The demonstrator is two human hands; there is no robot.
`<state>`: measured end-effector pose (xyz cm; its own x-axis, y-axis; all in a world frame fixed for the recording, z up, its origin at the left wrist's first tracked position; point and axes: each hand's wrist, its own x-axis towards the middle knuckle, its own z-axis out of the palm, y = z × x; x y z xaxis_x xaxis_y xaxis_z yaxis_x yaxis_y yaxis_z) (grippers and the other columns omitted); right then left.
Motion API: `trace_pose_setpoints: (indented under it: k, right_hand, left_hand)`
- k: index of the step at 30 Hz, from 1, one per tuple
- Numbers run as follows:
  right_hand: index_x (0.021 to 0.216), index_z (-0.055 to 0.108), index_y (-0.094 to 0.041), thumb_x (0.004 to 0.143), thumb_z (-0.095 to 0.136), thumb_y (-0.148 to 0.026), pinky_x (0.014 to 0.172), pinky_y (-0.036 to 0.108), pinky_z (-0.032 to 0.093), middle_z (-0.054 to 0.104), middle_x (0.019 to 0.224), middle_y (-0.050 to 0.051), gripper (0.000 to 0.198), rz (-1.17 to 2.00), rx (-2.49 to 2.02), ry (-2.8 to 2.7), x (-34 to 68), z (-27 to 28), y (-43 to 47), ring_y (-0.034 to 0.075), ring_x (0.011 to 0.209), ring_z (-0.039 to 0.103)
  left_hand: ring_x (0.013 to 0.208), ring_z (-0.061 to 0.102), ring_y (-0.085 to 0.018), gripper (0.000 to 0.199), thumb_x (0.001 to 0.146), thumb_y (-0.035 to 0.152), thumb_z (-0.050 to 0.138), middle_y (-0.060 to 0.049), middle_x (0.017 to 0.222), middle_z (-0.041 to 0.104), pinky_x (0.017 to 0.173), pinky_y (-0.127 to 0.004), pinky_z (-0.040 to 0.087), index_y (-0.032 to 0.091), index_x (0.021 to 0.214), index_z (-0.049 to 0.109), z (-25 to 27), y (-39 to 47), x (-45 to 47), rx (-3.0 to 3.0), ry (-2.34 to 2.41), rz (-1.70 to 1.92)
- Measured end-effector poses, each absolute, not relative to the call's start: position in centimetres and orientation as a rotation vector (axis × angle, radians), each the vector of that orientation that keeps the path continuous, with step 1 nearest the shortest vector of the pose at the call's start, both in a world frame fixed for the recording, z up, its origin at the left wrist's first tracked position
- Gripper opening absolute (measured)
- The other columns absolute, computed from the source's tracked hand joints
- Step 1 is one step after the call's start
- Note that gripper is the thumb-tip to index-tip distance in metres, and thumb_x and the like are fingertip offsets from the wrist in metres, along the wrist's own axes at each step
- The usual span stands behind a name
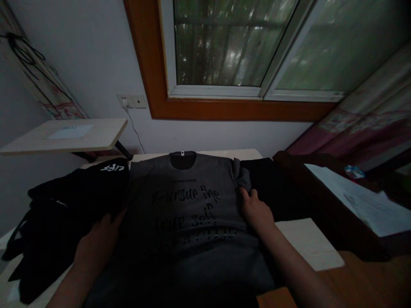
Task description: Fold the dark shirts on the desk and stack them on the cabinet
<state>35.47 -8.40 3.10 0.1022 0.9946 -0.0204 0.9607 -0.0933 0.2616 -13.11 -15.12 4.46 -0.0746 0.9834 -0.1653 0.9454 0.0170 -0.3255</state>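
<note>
A dark grey T-shirt [199,214] lies spread front side up, its collar pointing away from me and black lettering across the chest. My right hand [257,209] is closed on its right side just below the sleeve, which is bunched up. On the opposite edge, my left hand [99,241] has its fingers curled at the shirt's side; dim light partly hides the fingertips. Black clothing [77,205] with white print is heaped beside my left hand. Another black cloth [276,188] lies beyond the right sleeve.
The pale table [308,241] shows at the right and behind the collar. A raised wooden shelf [105,128] with a paper stands at left. A cord hangs from the wall socket [131,101]. The window [234,51] is ahead; a paper sheet [362,201] lies on dark furniture at right.
</note>
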Motion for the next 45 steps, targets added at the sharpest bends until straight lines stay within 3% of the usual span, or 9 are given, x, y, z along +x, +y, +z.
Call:
trace_pose_setpoints:
  k: [5, 8, 13, 18, 23, 29, 33, 40, 45]
  right_hand:
    - [0.147, 0.044, -0.029, 0.106, 0.035, -0.044, 0.059, 0.026, 0.045, 0.057, 0.109, 0.010, 0.045, 0.242, 2.261, 1.992, 35.8, 5.3, -7.2, 0.017, 0.068, 0.066]
    - [0.147, 0.045, -0.029, 0.105, 0.035, -0.049, 0.064, 0.030, 0.047, 0.059, 0.110, 0.012, 0.048, 0.351, 2.378, 2.023, 36.5, 7.0, -5.7, 0.023, 0.081, 0.065]
    - [0.128, 0.063, -0.018, 0.101, 0.048, -0.050, 0.085, 0.037, 0.048, 0.060, 0.116, 0.016, 0.044, 0.366, 2.398, 2.132, 38.0, 7.3, -1.6, 0.031, 0.109, 0.058]
    - [0.123, 0.064, -0.009, 0.089, 0.064, -0.044, 0.085, 0.034, 0.048, 0.064, 0.113, 0.020, 0.049, 0.057, 2.504, 2.157, 37.9, 5.0, 2.0, 0.027, 0.096, 0.063]
    - [0.105, 0.068, -0.013, 0.085, 0.064, -0.044, 0.079, 0.031, 0.048, 0.069, 0.088, 0.011, 0.038, -0.334, 2.719, 2.271, 38.7, 4.9, 3.2, 0.023, 0.083, 0.063]
    - [0.099, 0.059, -0.018, 0.085, 0.060, -0.054, 0.074, 0.030, 0.048, 0.063, 0.087, 0.003, 0.039, -0.335, 3.302, 2.442, 41.7, 6.9, 2.8, 0.020, 0.081, 0.059]
    - [0.100, 0.054, -0.020, 0.087, 0.058, -0.055, 0.075, 0.031, 0.048, 0.059, 0.090, 0.001, 0.038, -0.118, 3.456, 2.538, 42.3, 8.3, 1.9, 0.018, 0.080, 0.056]
    - [0.103, 0.053, -0.020, 0.091, 0.057, -0.049, 0.085, 0.037, 0.051, 0.067, 0.102, 0.009, 0.031, 0.102, 3.141, 2.630, 39.7, 10.0, -0.2, 0.025, 0.094, 0.064]
    - [0.103, 0.057, -0.022, 0.099, 0.050, -0.035, 0.100, 0.043, 0.049, 0.065, 0.131, 0.016, 0.015, -0.198, 2.227, 3.045, 34.3, 10.8, -2.8, 0.027, 0.121, 0.060]
  left_hand:
    - [0.098, 0.058, -0.031, 0.051, 0.102, 0.022, 0.031, -0.016, 0.109, 0.058, 0.080, -0.042, 0.054, 0.028, 0.148, 0.053, 6.7, -13.8, -10.6, -2.075, -1.975, 0.406]
    - [0.103, 0.055, -0.030, 0.046, 0.104, 0.031, 0.033, -0.014, 0.111, 0.059, 0.088, -0.043, 0.052, 0.026, 0.141, 0.060, 7.6, -11.7, -8.2, -2.214, -1.953, 0.252]
    - [0.124, 0.053, -0.026, 0.044, 0.104, 0.033, 0.037, -0.011, 0.133, 0.060, 0.109, -0.041, 0.044, 0.023, 0.139, 0.061, 5.5, -6.5, -4.3, -2.530, -1.839, -0.091]
    - [0.150, 0.034, -0.031, 0.049, 0.103, 0.042, 0.040, -0.010, 0.158, 0.046, 0.122, -0.051, 0.030, 0.023, 0.147, 0.052, 1.5, -1.9, -1.4, -2.635, -1.788, -0.149]
    - [0.154, 0.027, -0.028, 0.051, 0.105, 0.042, 0.035, -0.007, 0.164, 0.037, 0.125, -0.056, 0.021, 0.027, 0.152, 0.045, -0.1, -0.3, -0.8, -2.563, -1.763, -0.252]
    - [0.154, 0.026, -0.029, 0.051, 0.104, 0.043, 0.035, -0.007, 0.165, 0.036, 0.125, -0.058, 0.020, 0.028, 0.152, 0.046, -0.1, -0.1, -0.9, -2.571, -1.766, -0.248]
    - [0.154, 0.026, -0.030, 0.049, 0.104, 0.041, 0.039, -0.006, 0.164, 0.038, 0.123, -0.063, 0.019, 0.030, 0.150, 0.048, 0.4, 0.5, 0.6, -2.660, -1.672, -0.272]
    - [0.152, 0.031, -0.028, 0.050, 0.105, 0.044, 0.035, -0.009, 0.161, 0.043, 0.124, -0.057, 0.020, 0.028, 0.151, 0.048, 0.7, 1.2, 7.7, -3.008, -1.263, -0.380]
    - [0.153, 0.028, -0.029, 0.048, 0.104, 0.041, 0.041, -0.010, 0.161, 0.042, 0.125, -0.058, 0.018, 0.025, 0.148, 0.050, -0.7, 2.2, 13.2, -3.046, -1.165, -0.439]
